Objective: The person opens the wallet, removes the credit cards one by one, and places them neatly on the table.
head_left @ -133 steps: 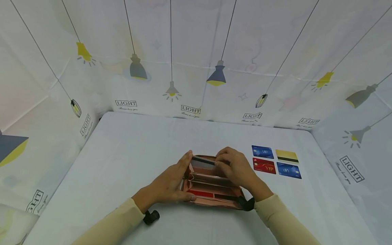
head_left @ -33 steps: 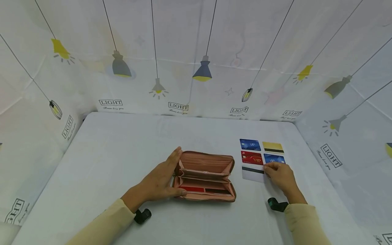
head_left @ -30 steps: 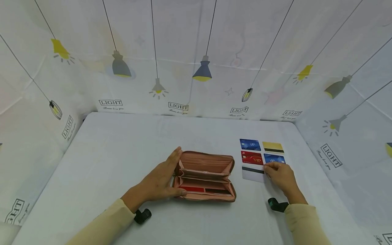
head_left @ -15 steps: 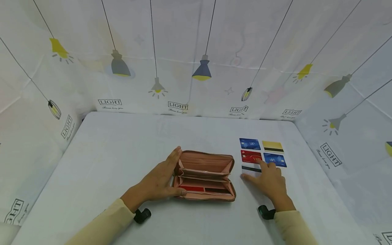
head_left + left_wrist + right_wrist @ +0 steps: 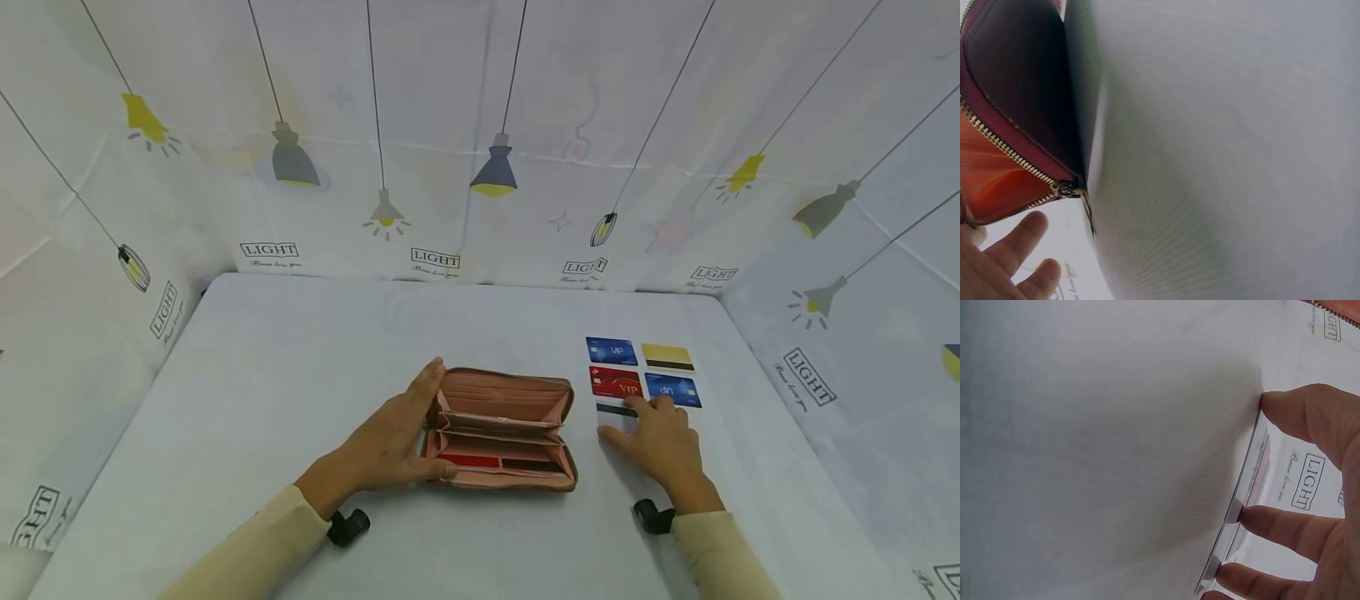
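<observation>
Stretching from the lower left of the frame, a cream sleeve (image 5: 258,533) is leading to a black wrist camera (image 5: 349,527) and the left hand (image 5: 378,446). That hand is grasping nothing in a fist: its straight fingers are lining the wallet's left end, thumb pressing the near edge. Just right of centre, the pink zip-around wallet (image 5: 495,428) is lying unzipped and spread wide, and its near pocket is showing a red card (image 5: 471,461) beside a dark-striped card (image 5: 531,465). Now to the right: a blue VIP card (image 5: 611,351) is sitting above a red VIP card (image 5: 616,382), and below them a white black-striped card (image 5: 613,417) is lying partly covered. Over it the right hand (image 5: 663,446) is spreading unclenched, thumb and fingertips touching that card. Farther right, a gold card (image 5: 668,358) is resting above an upside-down blue card (image 5: 673,389).
</observation>
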{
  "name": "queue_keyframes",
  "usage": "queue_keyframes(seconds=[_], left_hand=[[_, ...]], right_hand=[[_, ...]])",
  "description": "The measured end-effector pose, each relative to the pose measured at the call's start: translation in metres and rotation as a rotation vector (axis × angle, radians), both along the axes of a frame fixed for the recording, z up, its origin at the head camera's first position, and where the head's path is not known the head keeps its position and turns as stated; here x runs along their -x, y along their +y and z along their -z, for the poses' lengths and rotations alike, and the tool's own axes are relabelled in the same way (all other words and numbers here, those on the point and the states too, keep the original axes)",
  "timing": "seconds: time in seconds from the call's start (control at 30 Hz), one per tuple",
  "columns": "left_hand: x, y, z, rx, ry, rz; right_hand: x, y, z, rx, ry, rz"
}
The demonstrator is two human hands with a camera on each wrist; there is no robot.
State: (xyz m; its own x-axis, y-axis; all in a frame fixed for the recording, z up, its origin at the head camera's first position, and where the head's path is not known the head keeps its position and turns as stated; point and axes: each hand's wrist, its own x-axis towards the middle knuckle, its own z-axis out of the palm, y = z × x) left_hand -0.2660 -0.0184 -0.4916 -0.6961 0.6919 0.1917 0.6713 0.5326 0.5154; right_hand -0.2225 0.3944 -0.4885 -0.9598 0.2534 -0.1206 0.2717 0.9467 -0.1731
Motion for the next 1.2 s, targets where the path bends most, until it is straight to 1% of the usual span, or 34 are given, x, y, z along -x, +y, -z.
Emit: queue_keyframes(seconds=[0.27,0.5,0.6,0.7,0.77,0.83,0.9,0.97,1.03,1.1,1.2], left_hand=[[-0.001,-0.004,0.002,-0.007,-0.003,0.007],[0.004,0.001,0.002,-0.005,-0.002,0.016],[0.004,0.002,0.001,-0.001,-0.011,0.007],[0.004,0.004,0.0,0.007,-0.018,0.0],[0.004,0.004,-0.001,0.008,-0.012,-0.002],[0.004,0.004,-0.002,0.011,-0.003,-0.004],[0.005,0.004,-0.002,0.014,0.008,-0.012],[0.005,0.004,-0.002,0.022,0.021,-0.019],[0.005,0.004,-0.002,0.033,0.023,-0.028],[0.005,0.004,-0.002,0.039,0.02,-0.032],[0.004,0.004,-0.001,0.037,0.008,-0.033]], right_hand=[[-0.001,0.0,0.002,-0.003,-0.011,-0.03],[-0.005,0.001,-0.001,0.016,0.028,0.0],[-0.008,-0.003,-0.004,0.029,0.081,-0.009],[-0.012,-0.011,-0.011,0.072,0.198,-0.053],[-0.015,-0.021,-0.018,0.123,0.301,-0.103],[-0.017,-0.034,-0.026,0.183,0.393,-0.169],[-0.018,-0.048,-0.035,0.224,0.467,-0.257],[-0.019,-0.063,-0.044,0.243,0.52,-0.358],[-0.02,-0.077,-0.05,0.239,0.558,-0.477],[-0.022,-0.09,-0.054,0.223,0.571,-0.587],[-0.024,-0.109,-0.054,0.172,0.545,-0.74]])
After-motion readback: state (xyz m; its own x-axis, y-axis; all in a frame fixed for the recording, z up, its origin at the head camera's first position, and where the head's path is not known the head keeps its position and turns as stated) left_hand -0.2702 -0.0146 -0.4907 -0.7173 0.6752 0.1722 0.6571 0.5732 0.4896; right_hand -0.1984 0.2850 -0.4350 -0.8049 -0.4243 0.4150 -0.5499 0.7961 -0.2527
